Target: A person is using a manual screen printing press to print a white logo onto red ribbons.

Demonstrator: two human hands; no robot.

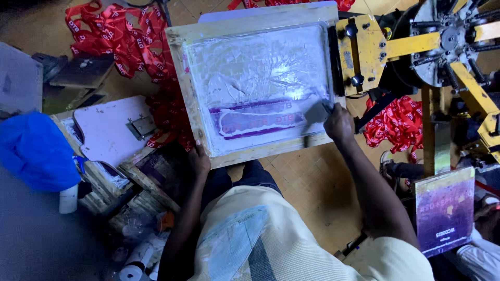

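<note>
A wooden-framed printing screen [190, 99] lies flat in front of me, its mesh smeared with white ink and carrying a purple-edged strip design near the front. My left hand [199, 158] grips the frame's near left corner. My right hand [337, 124] is closed on a dark squeegee [315, 112] that rests on the mesh at the right end of the strip.
A yellow metal carousel press [442, 41] holds the screen on the right. Red printed lanyards [122, 36] lie piled on the floor at left and more lanyards [398, 122] at right. A white pallet board [107, 130], a blue bag [36, 151] and a purple-stained board [445, 208] surround me.
</note>
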